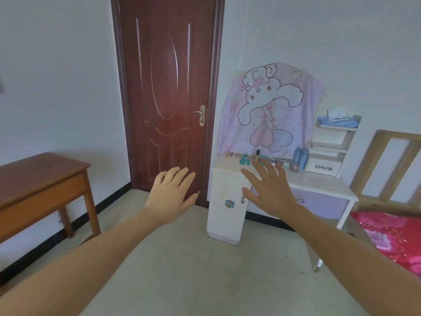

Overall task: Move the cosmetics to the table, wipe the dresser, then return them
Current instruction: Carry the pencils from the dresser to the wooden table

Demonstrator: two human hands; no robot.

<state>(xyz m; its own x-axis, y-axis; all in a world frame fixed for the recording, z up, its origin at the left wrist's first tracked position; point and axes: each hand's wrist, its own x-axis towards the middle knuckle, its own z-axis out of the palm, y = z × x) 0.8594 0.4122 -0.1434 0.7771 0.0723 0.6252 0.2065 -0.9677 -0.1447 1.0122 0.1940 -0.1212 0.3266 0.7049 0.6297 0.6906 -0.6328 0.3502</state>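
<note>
Table [41, 176] is sitting at nine o'clock, dresser [319, 183] at four. Left hand [170, 195] and right hand [271, 192] are hovering, fingers spread, holding nothing. Cosmetics [284, 159] are lining the dresser top at three o'clock. They're looking small, light and likely breakable, best pinched round their bodies.

The table [41, 172] stands along the left wall, well apart from the dresser [319, 181], which stands against the back wall just right of the door [168, 87]. A cloth [271, 110] hangs over the dresser's upright back. The cosmetics [281, 159] lie in a row along the rear of the dresser top, below the cloth. A shelf unit [330, 144] sits on the top's right end, with bottles [300, 156] just left of it. The bed [387, 236] lies right of the dresser. The left hand [170, 195] is before the door, the right hand [271, 190] before the dresser.
</note>
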